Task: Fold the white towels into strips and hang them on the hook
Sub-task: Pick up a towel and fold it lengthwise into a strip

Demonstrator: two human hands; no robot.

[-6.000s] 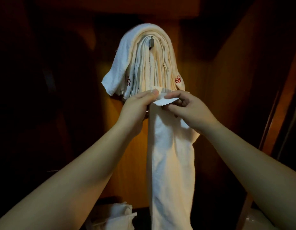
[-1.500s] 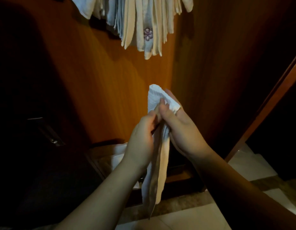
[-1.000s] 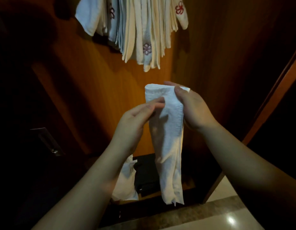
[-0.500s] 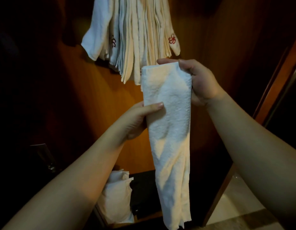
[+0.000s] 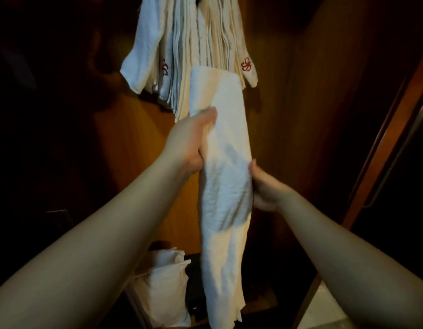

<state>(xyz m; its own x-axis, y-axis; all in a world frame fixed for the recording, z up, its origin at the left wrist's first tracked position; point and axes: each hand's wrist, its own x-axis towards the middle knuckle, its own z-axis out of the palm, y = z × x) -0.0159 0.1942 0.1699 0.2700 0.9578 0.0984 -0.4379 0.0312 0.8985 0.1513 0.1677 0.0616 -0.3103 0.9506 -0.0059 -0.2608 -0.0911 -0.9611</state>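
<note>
A white towel folded into a long strip (image 5: 223, 176) hangs upright in front of me. My left hand (image 5: 190, 144) grips its left edge near the upper part, thumb on the front. My right hand (image 5: 265, 186) holds the right edge lower down, with its fingers behind the cloth. Above, a thick bunch of folded white towels (image 5: 193, 51) with red embroidered marks hangs against the wooden wall. The hook itself is hidden behind them at the top edge.
Wooden wardrobe walls (image 5: 125, 143) close in behind and on the right. A pile of white towels (image 5: 165, 286) lies low down beside a dark box. A door frame (image 5: 391, 143) with a metal rail runs along the right. Pale floor shows at the bottom right.
My right hand has let go of the strip's top and dropped to its right edge at mid-height. My left hand has slid up a little. The view has tilted upward.
</note>
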